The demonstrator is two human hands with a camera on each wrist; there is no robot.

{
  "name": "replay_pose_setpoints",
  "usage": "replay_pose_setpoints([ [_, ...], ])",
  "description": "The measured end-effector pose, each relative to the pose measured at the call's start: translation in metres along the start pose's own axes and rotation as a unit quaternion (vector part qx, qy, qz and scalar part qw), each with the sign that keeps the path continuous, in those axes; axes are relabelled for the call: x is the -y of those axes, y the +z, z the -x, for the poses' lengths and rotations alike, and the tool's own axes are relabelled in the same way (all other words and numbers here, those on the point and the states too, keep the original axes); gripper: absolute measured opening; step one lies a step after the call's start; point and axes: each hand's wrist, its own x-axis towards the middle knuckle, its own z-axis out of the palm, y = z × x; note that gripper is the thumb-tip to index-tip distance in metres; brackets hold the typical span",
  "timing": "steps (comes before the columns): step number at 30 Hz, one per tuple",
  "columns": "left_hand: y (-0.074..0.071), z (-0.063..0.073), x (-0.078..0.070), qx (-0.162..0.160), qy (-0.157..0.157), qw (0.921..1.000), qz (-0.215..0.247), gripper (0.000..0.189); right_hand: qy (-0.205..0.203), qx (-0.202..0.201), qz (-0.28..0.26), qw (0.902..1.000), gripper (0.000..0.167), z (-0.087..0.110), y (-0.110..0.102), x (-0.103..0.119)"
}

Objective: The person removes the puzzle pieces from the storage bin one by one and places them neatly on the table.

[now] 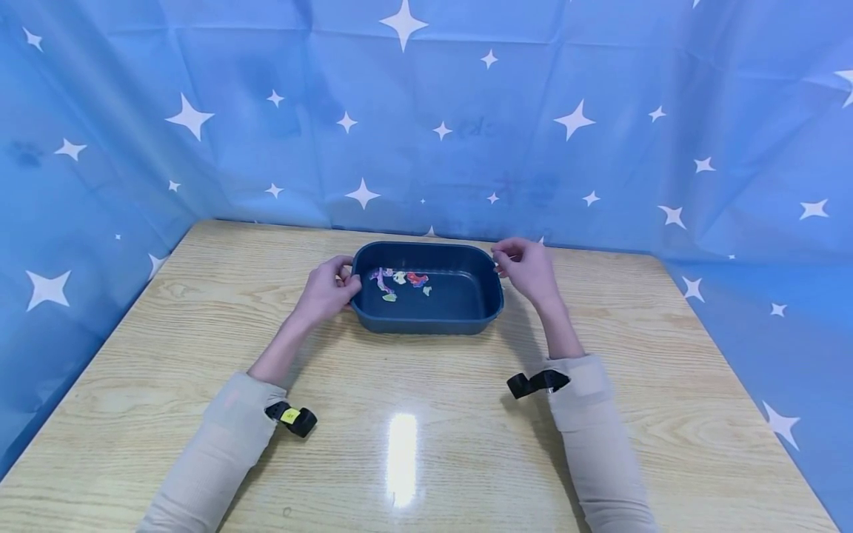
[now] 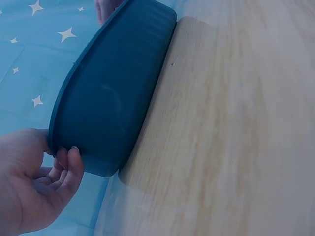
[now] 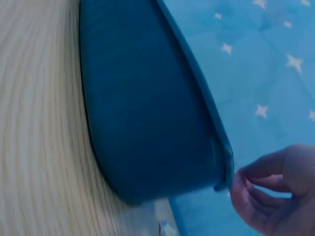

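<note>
A dark blue oblong plastic basin (image 1: 429, 326) stands on the table, its mouth facing up. Inside it, towards the left, lie several small colourful cut-out pieces (image 1: 417, 280), in purple, white, red and pale green. My left hand (image 1: 331, 283) grips the basin's left rim, thumb over the edge and fingertips against the outer wall. At the opposite end, my right hand (image 1: 526, 270) has curled fingers and a thumb right at the rim. In the right wrist view, thumb and fingertips (image 3: 242, 195) come together beside the rim corner; I cannot tell whether they pinch it.
The wooden table (image 1: 320, 459) extends on all sides of the basin. Close behind its back edge hangs a blue curtain (image 1: 300, 155) with white stars. Each sleeved forearm carries a black wrist camera (image 1: 303, 422).
</note>
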Motion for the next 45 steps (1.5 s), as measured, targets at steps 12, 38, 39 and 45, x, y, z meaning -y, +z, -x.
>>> replay_pose_setpoints([
  [12,0.000,-0.001,0.002,0.002,0.007,1.0000,0.000,0.040,-0.024,0.107,0.024,0.9937,0.019,-0.003,0.049,0.023],
  [38,0.001,0.001,0.001,0.011,0.002,0.9999,-0.007,0.042,0.040,0.223,0.157,0.9614,0.010,-0.014,0.090,0.024],
  [39,0.001,0.001,0.001,0.011,0.002,0.9999,-0.007,0.042,0.041,0.222,0.152,0.9622,0.010,-0.014,0.090,0.024],
  [45,0.002,0.000,0.001,0.007,0.003,0.9999,-0.009,0.041,0.036,0.225,0.107,0.9677,0.008,-0.014,0.090,0.024],
])
